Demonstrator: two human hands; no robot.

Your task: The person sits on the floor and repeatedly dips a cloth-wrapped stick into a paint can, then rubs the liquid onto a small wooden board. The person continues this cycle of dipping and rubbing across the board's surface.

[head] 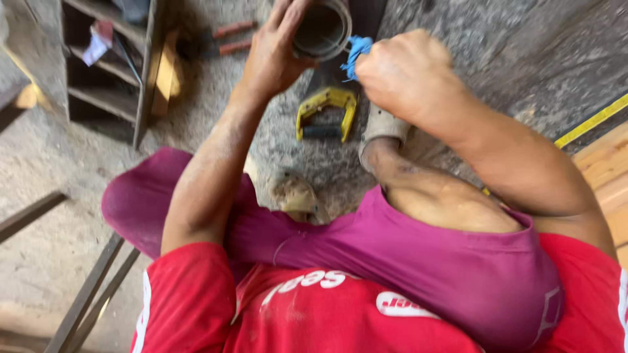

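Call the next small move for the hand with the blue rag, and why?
Probably push the blue rag into the pipe's open end: the right hand holds it fisted at the rim, and the left hand already steadies the pipe.

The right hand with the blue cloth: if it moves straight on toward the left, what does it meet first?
Most likely the grey pipe: the right hand presses its blue cloth toward the pipe's rim, which the left hand grips. Depth is unclear.

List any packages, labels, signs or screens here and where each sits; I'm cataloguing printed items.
Printed shirt: red, white lettering, bottom of view.
Tape measure: yellow strip, right on the floor.
Paper scrap: white and red, on the shelf, upper left.
No screens or signs.
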